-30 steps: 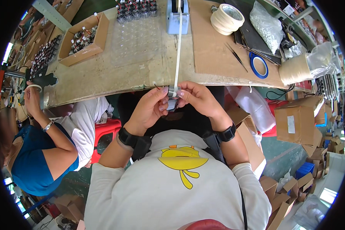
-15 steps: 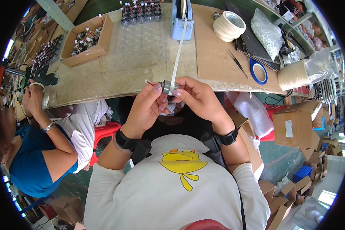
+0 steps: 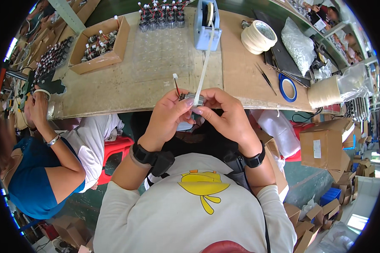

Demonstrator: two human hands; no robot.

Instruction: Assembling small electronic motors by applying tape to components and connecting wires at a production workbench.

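Note:
Just off the table's near edge, my left hand (image 3: 166,116) pinches a small silver motor (image 3: 190,96) between thumb and fingers. A red and black lead with a white connector (image 3: 175,76) sticks up from the motor's left end. My right hand (image 3: 229,118) is closed on the other end, thumb below and fingers above. A strip of whitish tape (image 3: 204,67) stretches from a blue tape dispenser (image 3: 201,37) down to the motor and lies against its side between my hands. My fingers cover part of the motor.
Several motors (image 3: 162,21) stand on a clear plastic tray (image 3: 160,52). To their left, a cardboard box (image 3: 78,52) holds more. Tape rolls (image 3: 259,37), tweezers (image 3: 266,79) and a blue tape roll (image 3: 287,87) lie right. A co-worker's hand (image 3: 39,107) is far left.
The motor and both hands have shifted slightly right and turned, so the lead now points upward. The tape still runs to the motor. The whole view has shifted a little.

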